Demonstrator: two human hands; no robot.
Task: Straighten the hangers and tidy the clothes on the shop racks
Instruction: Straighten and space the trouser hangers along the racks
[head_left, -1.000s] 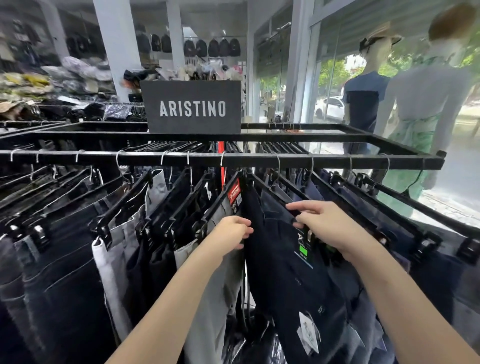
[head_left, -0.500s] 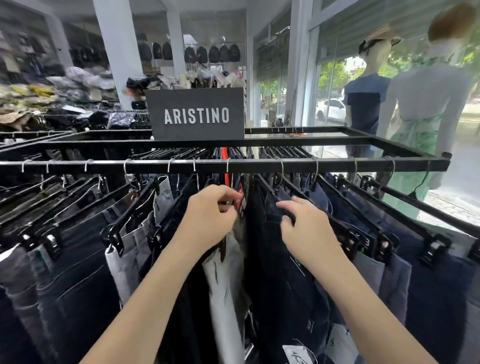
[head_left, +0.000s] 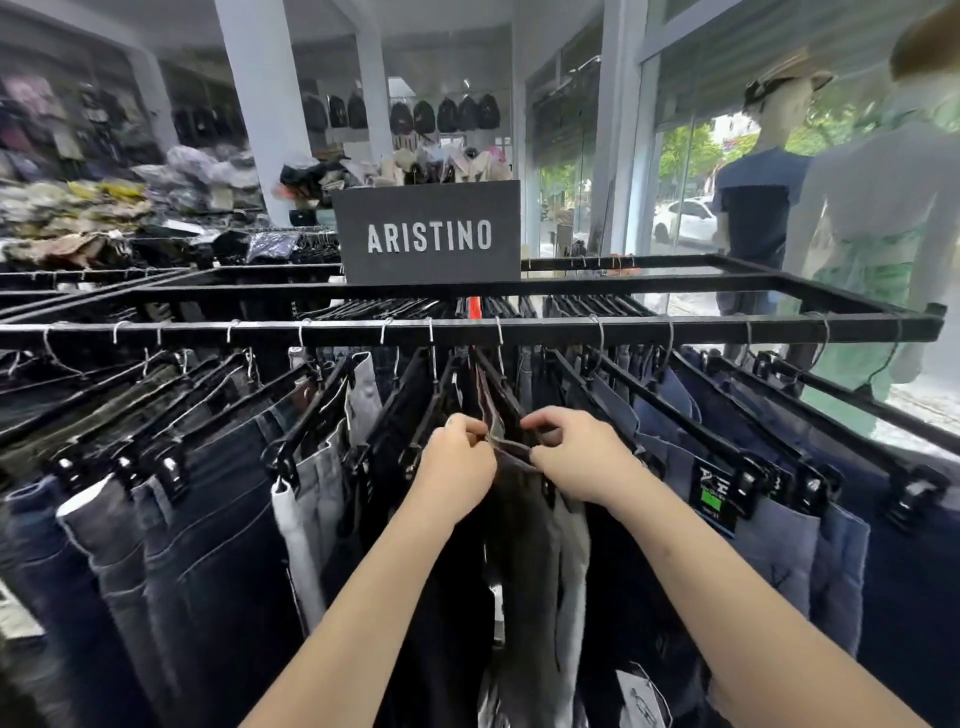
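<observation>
I am pinching the waistband of the dark trousers (head_left: 524, 519) with both hands, near the middle of the front rail (head_left: 675, 330) of the rack. My left hand (head_left: 457, 467) and my right hand (head_left: 582, 457) are close together, both closed on the cloth at its top edge, I think to pull it level under the clips of its black hanger (head_left: 498, 395). The other jeans (head_left: 208, 519) are hanging in a row toward both ends of the rail, below the brand sign (head_left: 428, 234).
</observation>
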